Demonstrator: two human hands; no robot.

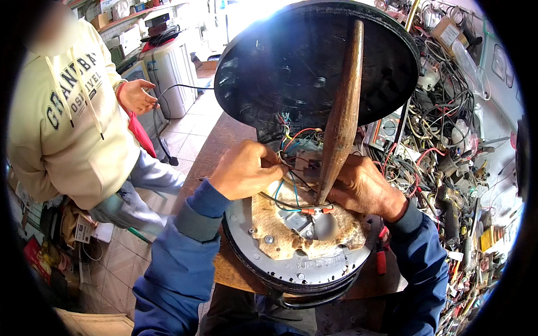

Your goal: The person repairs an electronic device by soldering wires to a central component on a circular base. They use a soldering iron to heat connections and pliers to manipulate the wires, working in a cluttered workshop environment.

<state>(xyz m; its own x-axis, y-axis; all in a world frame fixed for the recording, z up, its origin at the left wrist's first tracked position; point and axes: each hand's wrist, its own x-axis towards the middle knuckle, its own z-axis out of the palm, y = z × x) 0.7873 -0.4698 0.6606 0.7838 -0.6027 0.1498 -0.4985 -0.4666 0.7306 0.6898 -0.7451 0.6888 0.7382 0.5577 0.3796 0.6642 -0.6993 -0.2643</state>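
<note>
On a wooden table an opened round appliance shows its grey metal plate, partly covered by a tan, stained insulation pad. Its black domed lid stands raised, and a tapered wooden stick reaches from the lid down to the pad. My left hand pinches a thin dark wire near a bundle of coloured wires. Behind the stick's lower end, my right hand is closed with curled fingers; the stick hides its fingertips. Red connectors join wires on the pad.
A person in a cream hoodie stands at the left, one hand open near a black cable. Tangled cables and parts pile up on the right, with a multimeter. A red-handled tool lies beside the appliance.
</note>
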